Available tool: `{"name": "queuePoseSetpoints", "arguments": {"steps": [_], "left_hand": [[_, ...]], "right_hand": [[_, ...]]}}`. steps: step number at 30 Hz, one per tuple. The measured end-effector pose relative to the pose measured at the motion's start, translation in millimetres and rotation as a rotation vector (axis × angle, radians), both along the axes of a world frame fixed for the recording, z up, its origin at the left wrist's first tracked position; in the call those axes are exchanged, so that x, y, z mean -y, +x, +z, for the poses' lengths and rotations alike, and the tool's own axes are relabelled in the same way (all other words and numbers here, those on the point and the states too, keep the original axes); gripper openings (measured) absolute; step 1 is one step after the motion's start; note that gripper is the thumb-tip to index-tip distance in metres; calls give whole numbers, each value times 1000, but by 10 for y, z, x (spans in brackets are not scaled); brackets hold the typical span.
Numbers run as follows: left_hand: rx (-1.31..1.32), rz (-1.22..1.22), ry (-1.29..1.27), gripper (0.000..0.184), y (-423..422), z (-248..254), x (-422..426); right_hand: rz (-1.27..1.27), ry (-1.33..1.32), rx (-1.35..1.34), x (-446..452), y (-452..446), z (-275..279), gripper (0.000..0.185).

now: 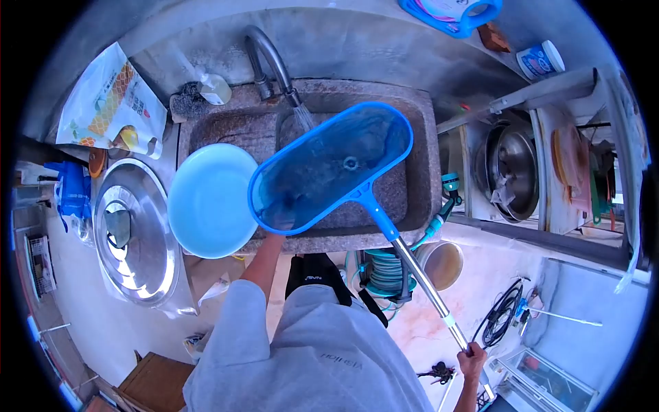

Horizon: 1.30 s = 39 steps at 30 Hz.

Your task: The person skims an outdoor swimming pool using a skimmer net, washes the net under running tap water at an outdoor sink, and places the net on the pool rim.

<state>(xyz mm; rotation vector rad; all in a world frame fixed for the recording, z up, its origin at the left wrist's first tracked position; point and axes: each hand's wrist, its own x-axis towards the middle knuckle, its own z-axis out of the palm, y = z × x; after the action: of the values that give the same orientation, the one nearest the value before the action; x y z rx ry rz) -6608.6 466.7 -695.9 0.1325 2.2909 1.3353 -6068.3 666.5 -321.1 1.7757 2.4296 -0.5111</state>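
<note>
Over the stone sink (322, 242) I see a blue-rimmed skimmer net (322, 175) with dark fine mesh and a metal pole (425, 281). My right hand (472, 360) is closed around the pole near its lower end. My left hand (283, 214) is behind the net's lower left end, dimly visible through the mesh; its fingers cannot be made out. Water runs from the curved faucet (271, 62) into the sink behind the net. A light blue basin (211, 199) sits at the sink's left side, beside the net's rim.
A large metal lid (134, 226) lies left of the basin. A soap bottle (214, 89) and a dark scrubber (189, 103) are at the back left corner. Below the sink stand a hose reel (388, 273) and a bucket (441, 264). Shelves with metal bowls (511, 168) are at right.
</note>
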Motion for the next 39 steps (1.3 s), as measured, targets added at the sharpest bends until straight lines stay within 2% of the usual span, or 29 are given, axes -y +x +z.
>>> {"name": "queuePoseSetpoints", "arguments": {"steps": [5, 8, 12, 16, 18, 22, 25, 28, 30, 33, 34, 35, 37, 39], "left_hand": [[-48, -68, -165, 41, 318, -61, 250], [-48, -8, -157, 41, 417, 67, 319], [63, 195, -10, 41, 406, 880, 146], [-96, 286, 10, 41, 421, 1001, -28], [-154, 365, 225, 38, 461, 1108, -74], [-41, 334, 158, 35, 502, 1107, -34], [-65, 420, 267, 33, 607, 1035, 0], [-31, 375, 294, 39, 774, 948, 47], [-5, 279, 415, 38, 863, 989, -21], [-75, 293, 458, 29, 921, 1123, -226], [-26, 216, 372, 31, 913, 1091, -236], [-28, 219, 372, 31, 905, 889, -242], [60, 117, 211, 37, 847, 392, -310], [-7, 160, 234, 39, 674, 350, -414]], "right_hand": [[-14, -56, -18, 55, -65, -35, 12], [-18, -94, -21, 45, -15, -148, 12], [5, -108, 17, -17, -112, -217, 12], [95, -87, 17, -136, -204, -194, 11], [96, -85, 12, -187, -234, -176, 11], [98, -85, 3, -294, -259, -57, 11], [122, -71, 13, -354, -310, 77, 11], [139, -20, 8, -443, -269, 118, 12], [139, -23, -6, -503, -239, 93, 12], [145, -19, -41, -581, -195, 72, 12], [147, -5, -63, -589, -187, 69, 12], [150, -5, -64, -589, -198, 75, 12], [147, 27, -52, -589, -244, 99, 12], [154, 68, -43, -559, -257, 118, 12]]}}
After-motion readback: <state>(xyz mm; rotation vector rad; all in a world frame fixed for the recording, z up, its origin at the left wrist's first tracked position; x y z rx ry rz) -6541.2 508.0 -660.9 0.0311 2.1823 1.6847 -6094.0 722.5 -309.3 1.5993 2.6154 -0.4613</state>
